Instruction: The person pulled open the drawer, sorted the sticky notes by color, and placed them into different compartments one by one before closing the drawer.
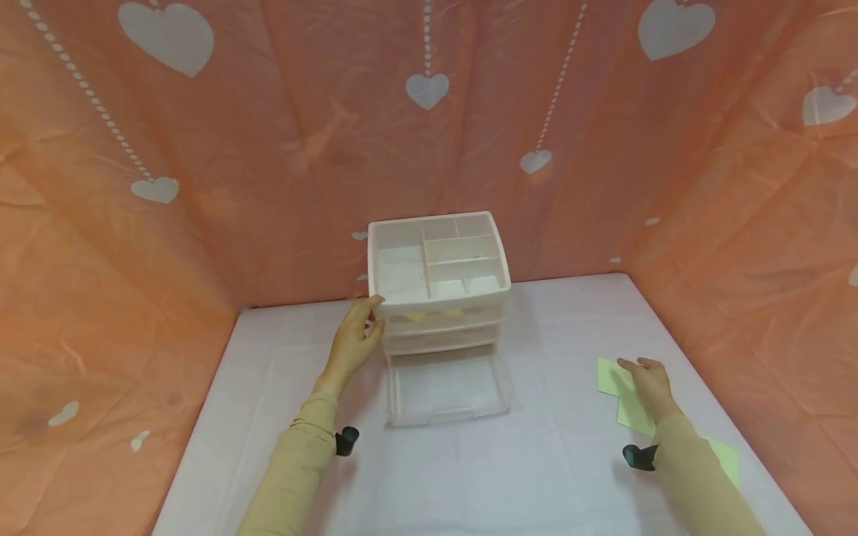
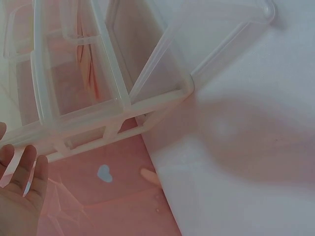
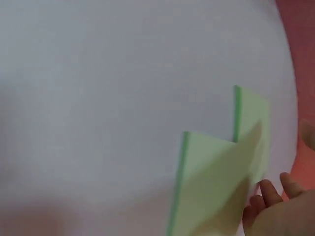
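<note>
A white plastic drawer unit (image 1: 439, 298) stands at the back of the table, its top divided into compartments. Its bottom clear drawer (image 1: 449, 387) is pulled out, and nothing shows inside. My left hand (image 1: 353, 342) rests at the unit's upper left front corner, fingers fairly straight along the side in the left wrist view. On the right, my right hand (image 1: 652, 387) is over light green sticky note pads (image 1: 608, 376), fingers loosely bent. In the right wrist view the pads (image 3: 211, 172) overlap, and the fingertips are beside their edge; whether they touch is unclear.
Another green pad (image 1: 724, 458) lies partly hidden by my right forearm. Yellowish papers (image 1: 415, 317) show in the unit's top drawer. An orange curtain (image 1: 302, 149) with white hearts surrounds the white-covered table (image 1: 550, 476) at the back and sides.
</note>
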`<action>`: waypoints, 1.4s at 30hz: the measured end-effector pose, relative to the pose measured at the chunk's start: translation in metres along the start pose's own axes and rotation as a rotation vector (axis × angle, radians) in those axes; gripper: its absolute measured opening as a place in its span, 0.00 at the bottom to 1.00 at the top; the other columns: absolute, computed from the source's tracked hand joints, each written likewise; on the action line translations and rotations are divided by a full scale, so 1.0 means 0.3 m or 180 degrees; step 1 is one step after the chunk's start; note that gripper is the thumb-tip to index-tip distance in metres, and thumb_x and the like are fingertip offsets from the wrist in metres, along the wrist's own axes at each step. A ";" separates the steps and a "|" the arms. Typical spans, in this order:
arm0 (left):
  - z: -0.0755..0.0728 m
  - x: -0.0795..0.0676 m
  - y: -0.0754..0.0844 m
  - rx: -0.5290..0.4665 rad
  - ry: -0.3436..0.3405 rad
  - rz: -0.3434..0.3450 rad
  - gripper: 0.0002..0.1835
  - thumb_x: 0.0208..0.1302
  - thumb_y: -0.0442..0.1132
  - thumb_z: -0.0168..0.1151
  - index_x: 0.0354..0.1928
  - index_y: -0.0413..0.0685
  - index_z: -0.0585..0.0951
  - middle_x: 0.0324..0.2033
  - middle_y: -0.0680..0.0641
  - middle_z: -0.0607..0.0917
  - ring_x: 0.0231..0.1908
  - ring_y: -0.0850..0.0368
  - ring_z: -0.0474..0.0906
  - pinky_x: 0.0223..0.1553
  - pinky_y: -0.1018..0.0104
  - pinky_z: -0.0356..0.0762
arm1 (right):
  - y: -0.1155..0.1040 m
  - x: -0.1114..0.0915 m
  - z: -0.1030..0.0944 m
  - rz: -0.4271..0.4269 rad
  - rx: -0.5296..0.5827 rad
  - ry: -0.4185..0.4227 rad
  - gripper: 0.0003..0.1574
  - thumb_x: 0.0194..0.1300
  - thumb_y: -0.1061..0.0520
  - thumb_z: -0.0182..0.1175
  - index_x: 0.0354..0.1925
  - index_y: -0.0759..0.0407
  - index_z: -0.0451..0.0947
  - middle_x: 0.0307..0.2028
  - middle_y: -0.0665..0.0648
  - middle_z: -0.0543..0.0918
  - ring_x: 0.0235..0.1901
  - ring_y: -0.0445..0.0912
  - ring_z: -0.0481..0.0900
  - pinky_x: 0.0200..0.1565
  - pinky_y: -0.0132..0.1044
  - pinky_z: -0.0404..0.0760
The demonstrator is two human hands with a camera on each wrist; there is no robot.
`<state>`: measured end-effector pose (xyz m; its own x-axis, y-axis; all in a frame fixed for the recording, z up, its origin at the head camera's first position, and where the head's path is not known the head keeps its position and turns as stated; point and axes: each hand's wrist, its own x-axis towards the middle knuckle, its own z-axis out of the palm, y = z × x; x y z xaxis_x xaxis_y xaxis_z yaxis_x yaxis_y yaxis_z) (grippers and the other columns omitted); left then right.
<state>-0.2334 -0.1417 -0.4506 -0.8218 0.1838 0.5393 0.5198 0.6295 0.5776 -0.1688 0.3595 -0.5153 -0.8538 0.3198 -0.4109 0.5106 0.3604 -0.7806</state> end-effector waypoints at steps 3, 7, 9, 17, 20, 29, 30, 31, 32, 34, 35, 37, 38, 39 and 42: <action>0.000 0.001 -0.002 0.0011 0.0026 0.0043 0.21 0.58 0.30 0.58 0.54 0.49 0.72 0.34 0.41 0.75 0.37 0.44 0.75 0.39 0.54 0.77 | 0.025 0.005 0.025 0.0018 -0.0603 0.0232 0.55 0.64 0.35 0.48 0.68 0.75 0.43 0.66 0.79 0.48 0.64 0.74 0.45 0.61 0.66 0.53; 0.003 0.004 -0.005 0.0032 0.0051 0.0070 0.21 0.57 0.30 0.59 0.54 0.49 0.72 0.33 0.42 0.75 0.36 0.47 0.75 0.40 0.55 0.78 | 0.046 0.007 0.048 -0.0164 -0.1102 0.0417 0.57 0.59 0.38 0.57 0.65 0.78 0.47 0.59 0.83 0.54 0.57 0.75 0.52 0.52 0.65 0.60; 0.003 0.007 -0.005 0.0026 0.0059 0.0087 0.22 0.57 0.30 0.59 0.55 0.49 0.72 0.33 0.43 0.75 0.36 0.47 0.75 0.39 0.55 0.78 | 0.052 0.006 0.053 -0.0262 -0.1304 0.0496 0.57 0.56 0.38 0.61 0.61 0.81 0.51 0.54 0.85 0.57 0.52 0.75 0.56 0.48 0.64 0.61; 0.002 0.009 -0.012 -0.0057 0.0223 0.0285 0.20 0.59 0.34 0.56 0.55 0.52 0.72 0.31 0.44 0.74 0.34 0.47 0.73 0.36 0.56 0.76 | 0.047 -0.002 0.055 -0.0247 -0.1661 0.0627 0.46 0.51 0.35 0.63 0.37 0.78 0.64 0.37 0.76 0.66 0.38 0.67 0.62 0.38 0.56 0.64; -0.001 0.009 -0.010 -0.0036 0.0207 0.0261 0.21 0.59 0.33 0.56 0.55 0.52 0.72 0.31 0.44 0.74 0.34 0.47 0.73 0.36 0.55 0.77 | 0.045 0.001 0.057 -0.0215 -0.1557 0.0564 0.46 0.52 0.38 0.63 0.42 0.82 0.64 0.40 0.79 0.66 0.41 0.69 0.61 0.39 0.57 0.62; -0.007 0.007 -0.004 0.0003 0.0001 0.0023 0.22 0.58 0.30 0.59 0.55 0.49 0.72 0.33 0.41 0.75 0.37 0.42 0.75 0.40 0.53 0.78 | 0.043 0.018 0.063 -0.0201 -0.1250 0.0417 0.44 0.56 0.50 0.58 0.58 0.81 0.56 0.52 0.83 0.61 0.51 0.73 0.59 0.46 0.63 0.59; -0.007 0.006 -0.005 -0.0002 -0.0008 0.0014 0.22 0.58 0.30 0.59 0.55 0.49 0.72 0.33 0.41 0.75 0.37 0.42 0.75 0.41 0.54 0.78 | 0.045 0.020 0.064 -0.0233 -0.1200 0.0434 0.42 0.57 0.52 0.57 0.58 0.81 0.57 0.52 0.82 0.61 0.51 0.72 0.59 0.46 0.63 0.59; -0.007 0.005 -0.005 -0.0009 -0.0010 0.0015 0.21 0.59 0.30 0.58 0.55 0.49 0.72 0.33 0.41 0.75 0.37 0.42 0.75 0.41 0.54 0.78 | 0.049 0.022 0.066 -0.0274 -0.1138 0.0453 0.39 0.58 0.53 0.55 0.58 0.80 0.58 0.52 0.81 0.62 0.51 0.70 0.60 0.46 0.63 0.59; -0.006 0.004 -0.006 -0.0010 -0.0008 0.0019 0.21 0.59 0.30 0.58 0.55 0.49 0.72 0.33 0.41 0.75 0.37 0.43 0.75 0.41 0.54 0.78 | 0.052 0.023 0.069 -0.0316 -0.1072 0.0484 0.36 0.60 0.54 0.54 0.58 0.78 0.60 0.52 0.80 0.63 0.51 0.69 0.60 0.47 0.64 0.58; -0.005 0.002 -0.008 -0.0018 -0.0001 0.0035 0.22 0.58 0.30 0.59 0.55 0.48 0.72 0.33 0.41 0.75 0.37 0.44 0.75 0.41 0.54 0.78 | 0.059 0.023 0.074 -0.0395 -0.0929 0.0569 0.31 0.63 0.55 0.50 0.57 0.76 0.62 0.53 0.79 0.64 0.53 0.69 0.61 0.48 0.65 0.57; -0.004 0.001 -0.008 -0.0017 0.0007 0.0044 0.22 0.58 0.29 0.59 0.55 0.48 0.72 0.33 0.41 0.75 0.37 0.45 0.75 0.41 0.54 0.78 | 0.063 0.023 0.076 -0.0413 -0.0842 0.0617 0.29 0.64 0.55 0.49 0.57 0.74 0.63 0.53 0.78 0.65 0.54 0.69 0.62 0.49 0.66 0.56; -0.002 0.002 -0.010 -0.0021 0.0003 0.0048 0.22 0.58 0.29 0.59 0.55 0.48 0.72 0.33 0.41 0.75 0.37 0.46 0.74 0.41 0.54 0.78 | 0.068 0.020 0.080 -0.0438 -0.0635 0.0708 0.28 0.67 0.53 0.47 0.58 0.71 0.65 0.55 0.76 0.68 0.56 0.67 0.64 0.52 0.65 0.55; -0.002 0.003 -0.009 -0.0023 -0.0003 0.0047 0.22 0.58 0.29 0.59 0.56 0.48 0.72 0.34 0.41 0.75 0.37 0.46 0.74 0.41 0.54 0.78 | 0.068 0.018 0.081 -0.0452 -0.0532 0.0742 0.28 0.69 0.52 0.46 0.59 0.69 0.65 0.56 0.74 0.70 0.55 0.64 0.66 0.54 0.60 0.58; -0.002 0.003 -0.008 -0.0033 -0.0012 0.0041 0.22 0.58 0.29 0.58 0.56 0.48 0.71 0.34 0.41 0.75 0.38 0.45 0.74 0.41 0.54 0.78 | 0.067 0.015 0.082 -0.0458 -0.0417 0.0749 0.29 0.70 0.50 0.45 0.60 0.68 0.65 0.56 0.71 0.71 0.53 0.60 0.70 0.55 0.54 0.62; -0.004 0.002 -0.005 -0.0036 -0.0037 0.0010 0.22 0.59 0.30 0.58 0.56 0.48 0.71 0.34 0.41 0.75 0.38 0.42 0.75 0.41 0.53 0.78 | 0.062 0.003 0.082 -0.0489 0.0036 0.0687 0.33 0.70 0.44 0.46 0.62 0.65 0.65 0.45 0.52 0.79 0.43 0.38 0.75 0.47 0.27 0.71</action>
<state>-0.2345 -0.1434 -0.4503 -0.8228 0.1947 0.5340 0.5250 0.6203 0.5828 -0.1625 0.3450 -0.5417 -0.8792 0.4418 -0.1781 0.3744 0.4097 -0.8318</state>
